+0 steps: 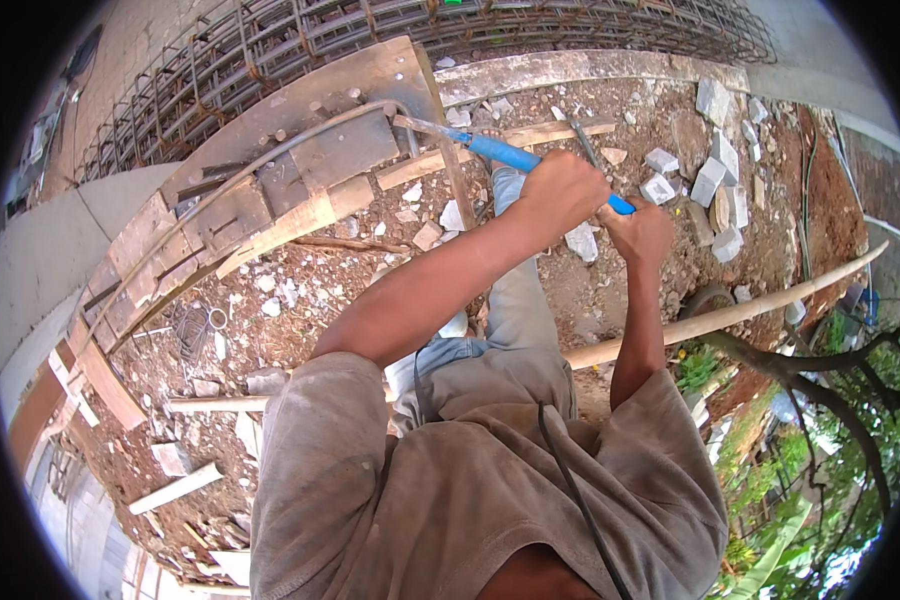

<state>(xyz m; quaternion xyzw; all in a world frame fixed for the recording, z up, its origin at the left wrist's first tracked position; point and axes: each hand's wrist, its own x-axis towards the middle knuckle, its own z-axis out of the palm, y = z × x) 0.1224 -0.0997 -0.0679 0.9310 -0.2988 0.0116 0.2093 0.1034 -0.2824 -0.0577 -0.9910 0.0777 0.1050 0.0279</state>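
A long tool with a blue handle (530, 165) is held in both hands: the left hand (562, 190) is wrapped around its middle, and the right hand (638, 232) is closed on its near end. Its thin metal tip (425, 127) is laid across a weathered wooden formwork panel (300, 165). Broken grey stone pieces (715, 170) are scattered over the reddish soil (300, 300). A rusted rebar cage (370, 40) is seen beyond the panel.

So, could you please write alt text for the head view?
Both hands, left hand and right hand, grip a blue-handled tool whose metal end meets a wooden formwork panel. Rubble-strewn ground, a rebar cage and a long pole surround them.
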